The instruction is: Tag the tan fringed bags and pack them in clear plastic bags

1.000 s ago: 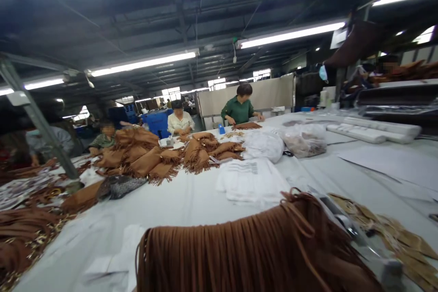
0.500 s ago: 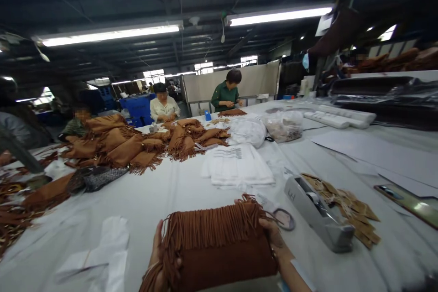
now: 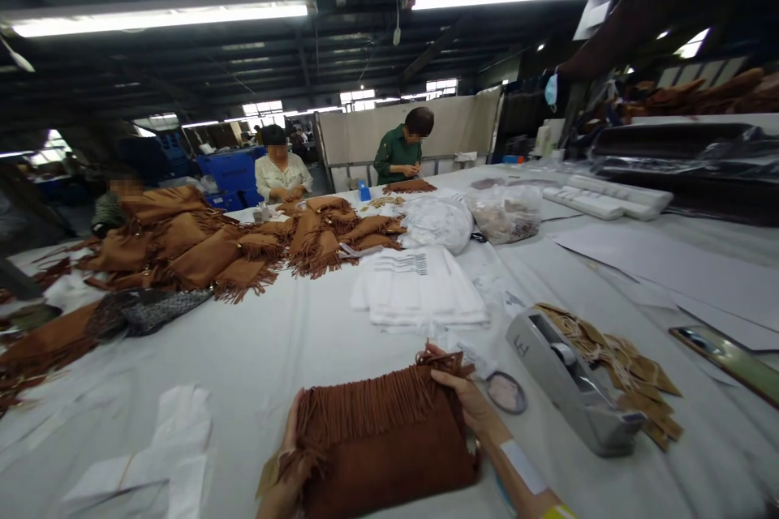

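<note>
A brown fringed bag (image 3: 389, 462) is held low over the near middle of a white table (image 3: 256, 365). The person's left hand (image 3: 286, 478) grips its left end and the right hand (image 3: 466, 397) its right end, well apart. A tan tag (image 3: 268, 474) shows by the left hand; whether it is attached, I cannot tell. The bag looks fully made, fringe (image 3: 371, 405) on, and unwrapped; what is left to do does not show. Its long axis runs left to right, right end slightly farther, the fringed edge facing far.
</note>
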Tool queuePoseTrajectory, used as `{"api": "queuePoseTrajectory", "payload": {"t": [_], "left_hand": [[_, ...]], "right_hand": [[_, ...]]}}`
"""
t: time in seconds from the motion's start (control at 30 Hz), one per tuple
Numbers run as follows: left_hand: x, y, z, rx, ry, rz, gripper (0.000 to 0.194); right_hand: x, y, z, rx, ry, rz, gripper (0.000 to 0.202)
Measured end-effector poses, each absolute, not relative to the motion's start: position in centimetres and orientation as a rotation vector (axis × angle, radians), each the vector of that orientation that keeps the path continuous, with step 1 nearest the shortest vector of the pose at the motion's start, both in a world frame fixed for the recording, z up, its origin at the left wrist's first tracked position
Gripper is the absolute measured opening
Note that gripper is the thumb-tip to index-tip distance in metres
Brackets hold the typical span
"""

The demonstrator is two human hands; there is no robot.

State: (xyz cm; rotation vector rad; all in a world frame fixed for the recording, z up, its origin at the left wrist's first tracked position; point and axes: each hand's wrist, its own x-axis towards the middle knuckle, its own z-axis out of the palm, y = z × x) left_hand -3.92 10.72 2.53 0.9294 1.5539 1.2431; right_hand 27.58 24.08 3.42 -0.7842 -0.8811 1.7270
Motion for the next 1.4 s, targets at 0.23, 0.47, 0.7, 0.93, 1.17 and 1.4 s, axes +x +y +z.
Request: {"api": "queuePoseTrajectory", "payload": {"t": [0.23, 0.47, 0.7, 0.93, 1.17, 1.4], "left_hand": [[-3.6, 12.6, -1.3, 1.626, 1.832, 1.114, 0.062], [1.8, 10.8, -3.9, 1.681, 2.018, 1.211, 0.048], [2.9, 10.4, 0.5, 1.556, 1.849, 1.108, 0.081], [5.7, 10.4, 1.1, 1.735, 1.854, 1.031, 0.065], [6.1, 9.7, 0.0, 1.868, 1.792, 0.980, 0.056], [7.2, 11.1, -0.6, 1.851, 1.879, 1.190, 0.044]], "right_hand": [[26.0, 22.1, 3.1, -1.052, -2.244, 0.578, 0.036], [22.2, 14.0, 0.3, -1.228, -2.432, 0.059, 0.046], [25.0, 16.0, 3.6, -1.088, -2.056, 0.259, 0.039], [26.1, 27.7, 4.9, -1.616, -1.972, 0.551, 0.053], [23.3, 28.2, 3.0, -1.394, -2.055, 0.681, 0.043], [24.8, 18.8, 1.7, -0.780, -2.408, 0.364, 0.042]]}}
